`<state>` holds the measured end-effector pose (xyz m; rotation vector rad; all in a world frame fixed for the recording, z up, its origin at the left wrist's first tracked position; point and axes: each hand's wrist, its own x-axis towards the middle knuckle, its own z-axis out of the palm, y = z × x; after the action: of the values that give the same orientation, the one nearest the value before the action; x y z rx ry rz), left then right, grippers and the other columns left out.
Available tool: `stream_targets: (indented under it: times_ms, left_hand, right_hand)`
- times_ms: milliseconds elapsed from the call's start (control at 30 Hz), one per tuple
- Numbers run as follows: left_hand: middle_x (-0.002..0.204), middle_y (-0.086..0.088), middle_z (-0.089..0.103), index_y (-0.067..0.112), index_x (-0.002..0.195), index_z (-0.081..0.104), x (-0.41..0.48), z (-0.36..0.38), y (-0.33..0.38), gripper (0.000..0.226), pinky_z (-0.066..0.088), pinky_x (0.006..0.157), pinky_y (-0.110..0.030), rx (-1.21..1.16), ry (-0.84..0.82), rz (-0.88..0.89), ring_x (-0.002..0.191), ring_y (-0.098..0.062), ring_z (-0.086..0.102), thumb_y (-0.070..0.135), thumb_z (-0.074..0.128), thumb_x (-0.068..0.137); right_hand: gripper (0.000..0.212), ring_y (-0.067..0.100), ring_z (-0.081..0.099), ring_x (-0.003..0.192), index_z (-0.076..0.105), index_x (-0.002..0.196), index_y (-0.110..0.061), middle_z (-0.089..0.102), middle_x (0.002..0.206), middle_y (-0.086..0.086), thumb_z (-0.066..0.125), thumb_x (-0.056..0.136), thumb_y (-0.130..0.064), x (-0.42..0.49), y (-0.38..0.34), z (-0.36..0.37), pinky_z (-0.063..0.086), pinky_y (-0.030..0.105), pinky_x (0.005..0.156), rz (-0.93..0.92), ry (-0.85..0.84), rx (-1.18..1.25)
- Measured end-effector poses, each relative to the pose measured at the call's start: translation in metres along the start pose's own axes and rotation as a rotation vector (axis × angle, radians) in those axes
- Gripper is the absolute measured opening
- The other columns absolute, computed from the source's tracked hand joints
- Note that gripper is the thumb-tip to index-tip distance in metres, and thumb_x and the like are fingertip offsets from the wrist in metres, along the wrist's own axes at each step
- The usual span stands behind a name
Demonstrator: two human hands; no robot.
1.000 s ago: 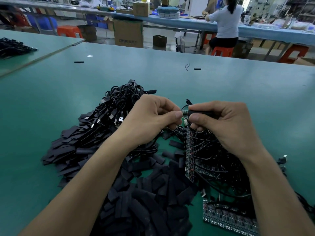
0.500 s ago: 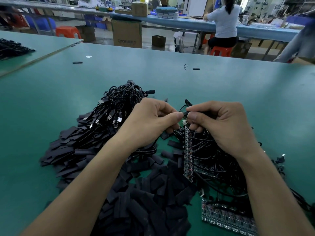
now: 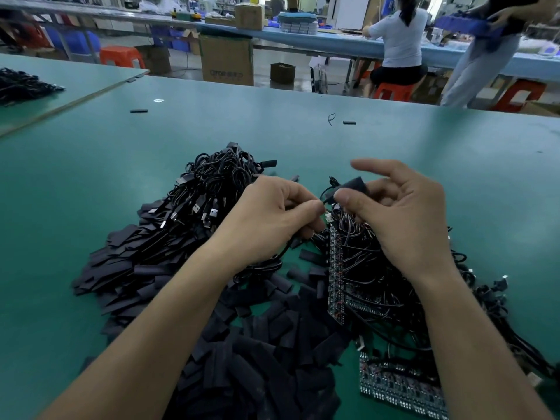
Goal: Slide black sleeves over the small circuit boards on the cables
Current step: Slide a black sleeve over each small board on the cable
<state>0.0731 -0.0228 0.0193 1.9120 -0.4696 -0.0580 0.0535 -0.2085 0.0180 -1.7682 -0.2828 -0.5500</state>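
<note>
My right hand [image 3: 400, 219] pinches a black sleeve [image 3: 353, 184] between thumb and middle fingers, with the index finger lifted straight. My left hand [image 3: 272, 216] pinches a thin black cable [image 3: 325, 195] that runs into the sleeve's near end. The board inside the sleeve is hidden. Below my arms lies a heap of loose black sleeves [image 3: 257, 353]. Panels of small circuit boards with wires [image 3: 339, 280] lie under my right wrist.
A pile of coiled USB cables [image 3: 218, 177] sits behind my left hand. Two stray sleeves [image 3: 349, 122] [image 3: 138, 111] lie far out on the green table [image 3: 91, 177]. Beyond the table edge are a seated person [image 3: 400, 40], a standing person [image 3: 481, 56], cardboard boxes and stools.
My right index finger has lifted off the sleeve and the fingers have spread. The sleeve now shows more, tilted up. A standing person has come in at the far right.
</note>
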Motion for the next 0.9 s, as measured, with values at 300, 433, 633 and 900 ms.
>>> stream_targets:
  times_ms: [300,433,633,900]
  left_hand:
    - [0.073,0.002,0.077,0.013,0.084,0.074,-0.001,0.004,0.003,0.013,0.061,0.075,-0.042,-0.089,0.091,-0.008,0.065,-0.014,0.073,0.015,0.066,0.095]
    - [0.072,-0.001,0.076,0.014,0.081,0.074,-0.002,0.005,0.002,0.016,0.06,0.07,-0.033,-0.12,0.102,0.015,0.064,-0.013,0.072,0.013,0.066,0.096]
    - [0.073,-0.002,0.076,0.016,0.081,0.073,-0.002,0.007,0.004,0.017,0.06,0.067,-0.025,-0.146,0.099,0.022,0.063,-0.013,0.071,0.011,0.066,0.095]
    - [0.077,0.0,0.077,0.015,0.087,0.075,-0.001,0.008,0.002,0.009,0.059,0.069,-0.025,-0.065,0.059,0.041,0.072,-0.013,0.074,0.022,0.072,0.092]
  right_hand:
    - [0.032,0.011,0.073,0.07,0.069,0.111,-0.031,0.077,0.08,-0.009,0.077,0.085,-0.014,-0.004,-0.001,0.014,0.056,0.019,0.068,0.001,0.069,0.081]
    - [0.037,0.005,0.071,0.066,0.066,0.116,-0.034,0.077,0.08,-0.011,0.076,0.087,-0.014,-0.005,-0.003,0.018,0.055,0.016,0.067,-0.005,0.042,0.082]
    - [0.028,0.01,0.073,0.066,0.068,0.109,-0.033,0.077,0.077,-0.007,0.071,0.091,-0.011,-0.005,-0.006,0.018,0.055,0.018,0.062,0.01,0.079,0.107]
    - [0.021,0.017,0.072,0.063,0.069,0.1,-0.031,0.075,0.071,-0.001,0.071,0.091,-0.012,-0.004,-0.007,0.013,0.054,0.022,0.06,0.07,0.102,0.077]
